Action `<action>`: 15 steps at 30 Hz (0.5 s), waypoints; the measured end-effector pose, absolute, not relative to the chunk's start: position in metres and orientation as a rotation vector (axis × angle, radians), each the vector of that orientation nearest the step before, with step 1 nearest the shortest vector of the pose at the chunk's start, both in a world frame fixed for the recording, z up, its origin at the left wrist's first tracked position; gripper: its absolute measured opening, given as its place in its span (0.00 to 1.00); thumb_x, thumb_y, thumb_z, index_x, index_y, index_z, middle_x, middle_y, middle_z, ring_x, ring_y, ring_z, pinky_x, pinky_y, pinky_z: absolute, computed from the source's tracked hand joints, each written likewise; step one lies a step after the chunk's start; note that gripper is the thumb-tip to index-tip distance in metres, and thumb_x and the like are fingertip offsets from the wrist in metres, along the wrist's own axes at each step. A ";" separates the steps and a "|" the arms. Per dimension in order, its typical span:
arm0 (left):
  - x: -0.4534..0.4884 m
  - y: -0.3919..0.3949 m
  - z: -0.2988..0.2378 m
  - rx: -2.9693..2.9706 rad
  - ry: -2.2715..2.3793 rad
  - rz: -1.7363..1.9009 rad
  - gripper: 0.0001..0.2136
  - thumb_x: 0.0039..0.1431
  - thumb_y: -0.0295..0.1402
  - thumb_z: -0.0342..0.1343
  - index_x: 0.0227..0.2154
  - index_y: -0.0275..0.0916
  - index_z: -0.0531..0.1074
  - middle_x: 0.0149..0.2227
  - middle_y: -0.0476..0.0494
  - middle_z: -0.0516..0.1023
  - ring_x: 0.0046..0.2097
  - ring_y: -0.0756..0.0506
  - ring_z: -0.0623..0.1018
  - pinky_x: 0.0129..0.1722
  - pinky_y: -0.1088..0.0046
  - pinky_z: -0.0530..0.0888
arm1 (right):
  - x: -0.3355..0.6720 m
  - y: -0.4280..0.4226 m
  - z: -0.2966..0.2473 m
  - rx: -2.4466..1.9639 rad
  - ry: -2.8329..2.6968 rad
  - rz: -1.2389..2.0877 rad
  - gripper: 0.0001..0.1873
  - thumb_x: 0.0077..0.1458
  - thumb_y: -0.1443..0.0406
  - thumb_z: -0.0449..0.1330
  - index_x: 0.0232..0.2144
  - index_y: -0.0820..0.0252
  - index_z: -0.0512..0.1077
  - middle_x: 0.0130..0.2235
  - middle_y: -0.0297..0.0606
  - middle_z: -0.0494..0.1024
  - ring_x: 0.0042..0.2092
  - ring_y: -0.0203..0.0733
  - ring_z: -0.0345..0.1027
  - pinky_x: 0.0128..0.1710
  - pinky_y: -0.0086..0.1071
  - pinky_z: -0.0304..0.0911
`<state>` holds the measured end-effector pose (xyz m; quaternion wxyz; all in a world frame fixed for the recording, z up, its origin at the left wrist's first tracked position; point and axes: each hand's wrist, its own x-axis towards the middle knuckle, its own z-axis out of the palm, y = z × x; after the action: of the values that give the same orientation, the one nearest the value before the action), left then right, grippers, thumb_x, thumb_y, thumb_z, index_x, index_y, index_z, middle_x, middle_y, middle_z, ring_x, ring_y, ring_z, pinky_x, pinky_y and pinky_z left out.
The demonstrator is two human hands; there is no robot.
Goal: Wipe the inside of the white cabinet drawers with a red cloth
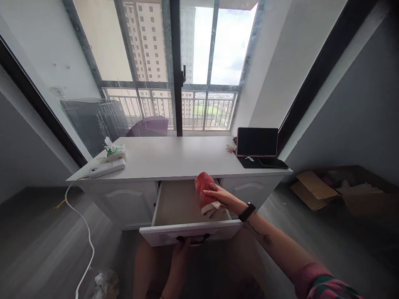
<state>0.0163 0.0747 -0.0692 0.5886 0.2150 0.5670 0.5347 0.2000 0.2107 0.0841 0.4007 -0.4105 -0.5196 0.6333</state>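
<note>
A white desk [174, 160] stands under a window, and its middle drawer [174, 232] is pulled out; the inside looks bare. My right hand [218, 197] reaches over the drawer and is closed round a rolled red and beige cloth [205, 189], held upright above the drawer's right part. A black watch sits on that wrist. My left hand [182, 247] is below the drawer front, its fingers curled on the dark handle [193, 238].
On the desk lie a white power strip [107, 168] with a cable running to the floor, a wipes pack [116, 153], and a tablet [257, 142] on a black mat at the right. Cardboard boxes [327, 189] sit on the floor right.
</note>
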 end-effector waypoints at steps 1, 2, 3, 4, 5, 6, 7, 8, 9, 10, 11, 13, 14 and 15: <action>0.016 0.074 -0.066 0.525 1.340 1.239 0.20 0.34 0.50 0.70 0.23 0.37 0.80 0.30 0.39 0.81 0.42 0.36 0.80 0.43 0.65 0.75 | 0.188 0.226 0.080 -1.056 -1.508 1.570 0.26 0.43 0.58 0.69 0.45 0.62 0.72 0.40 0.40 0.79 0.38 0.45 0.73 0.40 0.37 0.67; 0.015 0.074 -0.063 0.546 1.350 1.234 0.20 0.34 0.51 0.70 0.23 0.37 0.80 0.30 0.38 0.81 0.42 0.36 0.79 0.44 0.65 0.75 | 0.175 0.239 0.072 -1.083 -1.727 1.466 0.27 0.43 0.60 0.69 0.46 0.62 0.72 0.41 0.40 0.79 0.40 0.46 0.72 0.42 0.37 0.66; 0.014 0.073 -0.060 0.560 1.348 1.231 0.21 0.34 0.51 0.69 0.23 0.37 0.80 0.30 0.37 0.82 0.43 0.34 0.79 0.44 0.64 0.75 | 0.163 0.250 0.064 -1.146 -1.950 1.308 0.28 0.44 0.60 0.69 0.48 0.62 0.72 0.42 0.41 0.78 0.41 0.47 0.72 0.43 0.38 0.65; 0.014 0.073 -0.058 0.568 1.337 1.230 0.21 0.34 0.52 0.68 0.23 0.37 0.80 0.31 0.36 0.82 0.44 0.33 0.79 0.45 0.62 0.75 | 0.151 0.259 0.054 -1.209 -2.185 1.145 0.27 0.45 0.60 0.68 0.48 0.62 0.72 0.41 0.41 0.78 0.42 0.48 0.72 0.43 0.38 0.64; 0.013 0.072 -0.055 0.573 1.323 1.229 0.21 0.35 0.53 0.67 0.23 0.38 0.80 0.32 0.36 0.82 0.45 0.31 0.79 0.45 0.60 0.75 | 0.140 0.265 0.044 -1.244 -2.359 1.028 0.27 0.45 0.60 0.68 0.48 0.62 0.72 0.39 0.41 0.78 0.41 0.49 0.72 0.42 0.38 0.64; 0.013 0.072 -0.054 0.578 1.315 1.228 0.21 0.35 0.54 0.67 0.23 0.39 0.81 0.34 0.35 0.82 0.47 0.30 0.78 0.47 0.59 0.75 | 0.129 0.268 0.034 -1.256 -2.482 0.963 0.28 0.44 0.60 0.69 0.48 0.61 0.73 0.38 0.41 0.79 0.40 0.50 0.72 0.41 0.38 0.64; 0.013 0.072 -0.053 0.583 1.309 1.227 0.21 0.35 0.54 0.66 0.23 0.40 0.81 0.35 0.35 0.83 0.49 0.29 0.78 0.48 0.58 0.74 | 0.120 0.270 0.026 -1.245 -2.598 0.916 0.30 0.42 0.61 0.70 0.50 0.60 0.73 0.37 0.41 0.79 0.39 0.50 0.72 0.40 0.38 0.63; 0.013 0.073 -0.053 0.589 1.306 1.224 0.20 0.35 0.54 0.66 0.23 0.41 0.80 0.36 0.35 0.83 0.50 0.28 0.77 0.49 0.58 0.74 | 0.112 0.269 0.019 -1.217 -2.701 0.873 0.33 0.41 0.62 0.71 0.52 0.58 0.72 0.39 0.42 0.78 0.40 0.51 0.72 0.40 0.38 0.64; 0.013 0.073 -0.053 0.592 1.305 1.219 0.19 0.35 0.54 0.66 0.22 0.42 0.80 0.36 0.35 0.83 0.51 0.27 0.77 0.50 0.57 0.73 | 0.105 0.268 0.012 -1.173 -2.809 0.808 0.36 0.40 0.63 0.71 0.54 0.57 0.70 0.42 0.44 0.78 0.42 0.51 0.71 0.40 0.38 0.64; 0.013 0.074 -0.054 0.596 1.303 1.212 0.19 0.35 0.54 0.66 0.22 0.43 0.80 0.36 0.35 0.83 0.52 0.27 0.76 0.51 0.57 0.73 | 0.099 0.265 0.007 -1.109 -2.934 0.706 0.39 0.40 0.64 0.71 0.57 0.55 0.68 0.46 0.45 0.77 0.44 0.52 0.71 0.41 0.38 0.63; 0.013 0.075 -0.056 0.598 1.303 1.202 0.18 0.35 0.54 0.66 0.22 0.44 0.80 0.37 0.36 0.83 0.52 0.27 0.76 0.52 0.57 0.72 | 0.094 0.262 0.001 -1.014 -3.054 0.602 0.39 0.42 0.64 0.70 0.58 0.52 0.66 0.50 0.46 0.74 0.46 0.52 0.70 0.42 0.38 0.63; 0.011 0.077 -0.059 0.603 1.311 1.179 0.16 0.35 0.53 0.66 0.22 0.46 0.80 0.36 0.37 0.83 0.53 0.27 0.76 0.52 0.57 0.72 | 0.089 0.255 -0.010 -0.798 -3.215 0.493 0.35 0.47 0.66 0.67 0.58 0.48 0.67 0.57 0.44 0.70 0.49 0.51 0.68 0.42 0.36 0.63; 0.010 0.078 -0.060 0.606 1.320 1.164 0.16 0.35 0.52 0.65 0.22 0.47 0.80 0.36 0.38 0.83 0.54 0.27 0.75 0.52 0.57 0.72 | 0.087 0.252 -0.015 -0.704 -3.255 0.494 0.31 0.49 0.67 0.65 0.56 0.47 0.69 0.59 0.42 0.68 0.49 0.49 0.68 0.42 0.36 0.63; 0.008 0.079 -0.062 0.610 1.331 1.148 0.15 0.35 0.51 0.65 0.23 0.47 0.80 0.36 0.38 0.83 0.54 0.26 0.75 0.51 0.56 0.73 | 0.086 0.251 -0.020 -0.638 -3.270 0.515 0.28 0.52 0.69 0.62 0.55 0.46 0.70 0.60 0.40 0.67 0.50 0.48 0.68 0.42 0.35 0.62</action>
<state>0.0084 0.0794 -0.0621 0.5976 0.2628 0.5736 0.4948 0.0861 0.2508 -0.0203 -0.1146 -0.1880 -0.9636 0.1518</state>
